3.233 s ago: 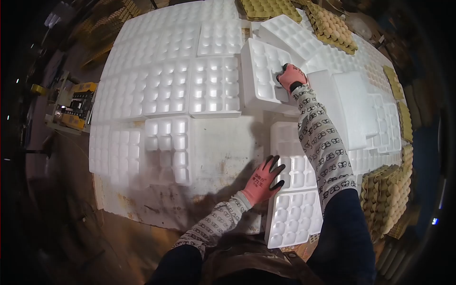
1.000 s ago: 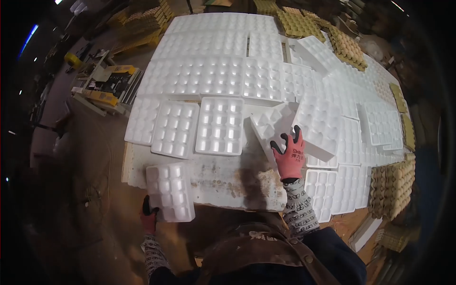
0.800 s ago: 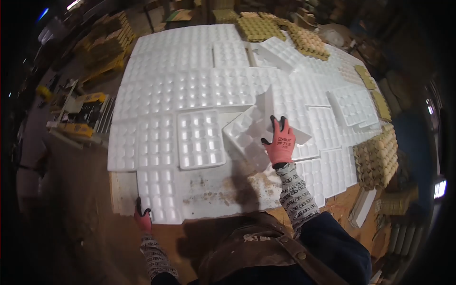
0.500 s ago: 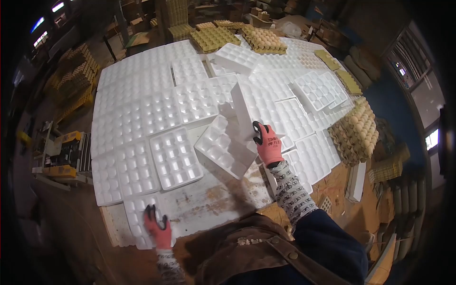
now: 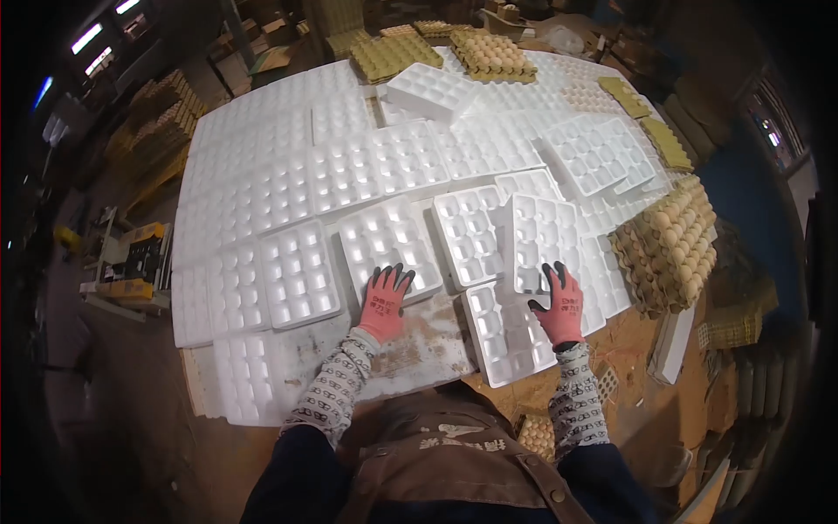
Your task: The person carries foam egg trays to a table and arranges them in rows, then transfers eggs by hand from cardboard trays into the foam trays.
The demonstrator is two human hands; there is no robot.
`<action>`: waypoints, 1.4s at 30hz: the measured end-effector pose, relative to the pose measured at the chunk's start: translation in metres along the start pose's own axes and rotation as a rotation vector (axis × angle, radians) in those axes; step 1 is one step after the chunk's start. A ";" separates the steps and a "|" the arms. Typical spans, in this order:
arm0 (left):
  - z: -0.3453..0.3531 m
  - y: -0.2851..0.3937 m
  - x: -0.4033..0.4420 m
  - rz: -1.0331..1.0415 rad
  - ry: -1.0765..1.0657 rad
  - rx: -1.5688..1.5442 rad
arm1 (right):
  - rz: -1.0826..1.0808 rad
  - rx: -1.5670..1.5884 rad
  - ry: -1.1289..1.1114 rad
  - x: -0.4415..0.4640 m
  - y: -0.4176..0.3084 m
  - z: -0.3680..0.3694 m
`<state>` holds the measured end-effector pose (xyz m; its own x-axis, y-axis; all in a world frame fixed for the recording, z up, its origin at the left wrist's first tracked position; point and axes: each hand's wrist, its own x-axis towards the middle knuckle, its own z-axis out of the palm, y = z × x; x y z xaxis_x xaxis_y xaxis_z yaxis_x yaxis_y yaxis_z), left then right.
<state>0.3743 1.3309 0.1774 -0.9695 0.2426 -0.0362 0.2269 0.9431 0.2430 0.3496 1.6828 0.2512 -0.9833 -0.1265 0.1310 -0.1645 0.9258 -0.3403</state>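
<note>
1. At the near edges, even, gentle pressure seemed best, since foam could dent.
2. The right hand (image 5: 561, 306) met the near end of the raised tray (image 5: 543, 231), overlapping the lower tray (image 5: 493, 341); whether it gripped, I couldn't tell.
3. The left hand (image 5: 385, 306) lay open, fingers spread on a second tray (image 5: 393, 231), most of which extended beyond the fingertips.

Before you, left of centre, a white rectangular foam tray with rounded-square cups (image 5: 384, 234) lies face up and slightly askew, its visible cups empty. To your right, a second white foam tray, similarly cupped (image 5: 545, 229), also faces up, overlapping a third white cupped foam tray (image 5: 491, 330) nearer you.
</note>
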 end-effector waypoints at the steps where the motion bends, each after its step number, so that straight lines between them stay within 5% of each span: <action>1: -0.004 -0.010 -0.006 -0.006 -0.014 0.064 | -0.002 -0.065 -0.031 -0.001 0.005 -0.001; 3: 0.006 -0.037 -0.013 -0.043 0.012 0.110 | 0.004 -0.171 -0.147 0.000 0.032 0.014; 10: -0.003 -0.070 -0.005 -0.080 -0.158 0.000 | -0.139 -0.111 0.014 0.014 0.071 0.045; 17: -0.013 -0.059 -0.038 -0.118 0.020 0.043 | -0.350 0.220 0.097 -0.018 -0.019 -0.008; 19: -0.026 -0.050 -0.063 -0.079 0.214 -0.192 | -0.475 0.304 -0.002 -0.043 -0.068 -0.019; 23: 0.015 -0.042 -0.184 -0.378 0.429 -1.823 | -0.730 0.250 -0.263 -0.123 -0.152 -0.008; 25: -0.009 -0.005 -0.249 -0.480 0.526 -1.843 | -0.869 0.224 -0.364 -0.152 -0.191 0.017; 26: -0.021 0.003 -0.277 -0.512 0.624 -1.510 | -0.912 0.197 -0.439 -0.166 -0.207 0.034; 27: -0.033 0.002 -0.303 -0.602 0.740 -1.617 | -0.980 0.222 -0.517 -0.176 -0.231 0.040; 28: -0.039 -0.007 -0.331 -0.689 0.861 -1.721 | -1.049 0.246 -0.594 -0.184 -0.257 0.048; 30: -0.019 -0.062 -0.406 -0.851 0.840 -1.216 | -1.265 0.388 -0.623 -0.206 -0.297 0.072; 32: -0.024 -0.126 -0.473 -0.840 1.023 -1.388 | -1.386 0.509 -0.681 -0.217 -0.329 0.077; 34: -0.050 -0.194 -0.537 -0.966 1.078 -1.421 | -1.276 0.588 -0.681 -0.214 -0.348 0.075; 37: -0.026 -0.331 -0.630 -1.216 0.921 -0.795 | -1.034 0.431 -0.634 -0.204 -0.335 0.089; 40: -0.061 -0.372 -0.590 -0.980 0.646 -0.717 | -0.879 0.325 -0.572 -0.190 -0.280 0.113; 42: -0.049 -0.386 -0.560 -1.057 0.563 -0.485 | -0.740 0.229 -0.614 -0.175 -0.232 0.125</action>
<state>0.8248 0.8203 0.1520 -0.5895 -0.8066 -0.0432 -0.6114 0.4106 0.6764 0.5505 1.4454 0.1912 -0.4859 -0.8683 -0.1002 -0.7014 0.4557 -0.5480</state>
